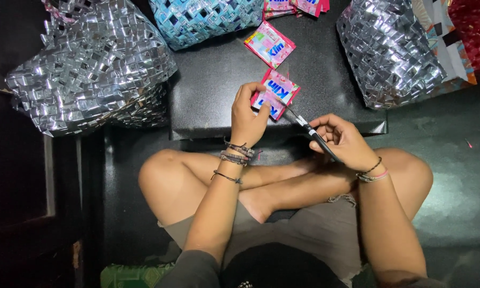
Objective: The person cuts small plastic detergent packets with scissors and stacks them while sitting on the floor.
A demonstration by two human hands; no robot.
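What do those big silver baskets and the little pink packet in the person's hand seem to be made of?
The silver baskets look woven from folded strips of shiny metallic foil, judging by the mirror-like glints and square weave. The pink packet in the left hand looks like thin glossy printed plastic film, probably a sachet wrapper.

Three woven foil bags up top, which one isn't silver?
The middle bag, at the top edge between the two silver ones: it is woven in blue and white, while the left bag and right bag are plain silver foil.
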